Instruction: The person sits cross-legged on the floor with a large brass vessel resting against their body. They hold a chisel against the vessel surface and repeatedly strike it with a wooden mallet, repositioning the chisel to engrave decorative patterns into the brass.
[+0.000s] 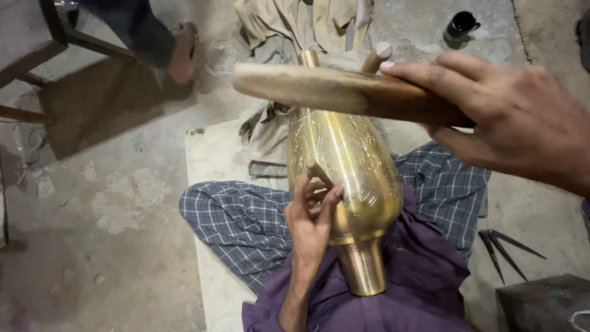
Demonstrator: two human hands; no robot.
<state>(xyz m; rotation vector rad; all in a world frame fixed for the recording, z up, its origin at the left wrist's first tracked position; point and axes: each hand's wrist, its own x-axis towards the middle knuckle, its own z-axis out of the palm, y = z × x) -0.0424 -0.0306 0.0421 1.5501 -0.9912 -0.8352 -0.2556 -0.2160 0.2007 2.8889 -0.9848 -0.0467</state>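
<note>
I see a brass vase lying across the lap, its narrow foot toward the body and its neck pointing away toward a heap of beige cloth on the floor. Fine engraved lines cover the upper belly; the lower part is smooth and shiny.

My left hand rests against the vase's left flank. Its fingers are bunched and pinched on a small thin tool whose tip touches the metal; I cannot make out the tool itself.

My right hand is raised over the vase, fingers wrapped closed around the dark end of a wooden mallet. The mallet's pale flat length runs leftward across the vase's neck, above it. Whether it touches the brass, I cannot tell.

Legs in checked blue cloth are folded under the vase, with purple fabric in the lap. All of this sits on a pale mat over a concrete floor.

Right side: dark pointed metal tools on the floor, near a dark block. Far top: a small black cup. Top left: another person's foot beside a wooden stool.
</note>
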